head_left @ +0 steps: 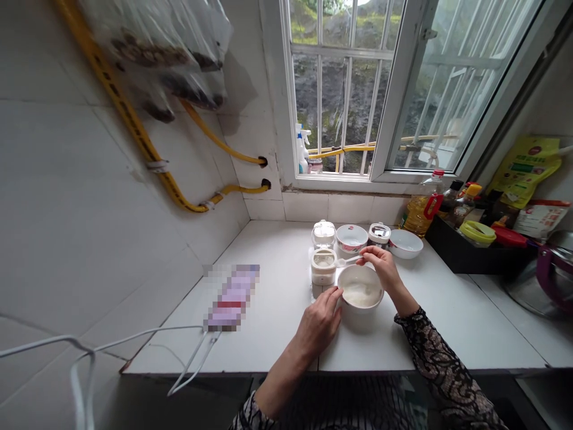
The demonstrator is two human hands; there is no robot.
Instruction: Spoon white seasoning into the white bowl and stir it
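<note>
My right hand [378, 266] pinches the handle of a small white spoon [347, 261]. The spoon's bowl end is beside the open mouth of a white seasoning jar [323, 267]; whether anything lies in it is too small to tell. Below that hand stands a white bowl [361, 309] with a pale, whitish substance in the bottom. My left hand [317, 319] is curled against the bowl's left side, fingertips at its rim. A second seasoning jar [323, 233] stands behind the first, and another jar [379, 233] with a white lid is farther right.
A flower-patterned bowl [352, 237] and a shallower bowl [405, 243] stand at the back. An oil bottle [421, 206] and a black box [452, 248] of condiments are on the right. Left lies a blurred purple item [233, 298] above white wire [192, 364]. A metal pot [537, 280] sits far right.
</note>
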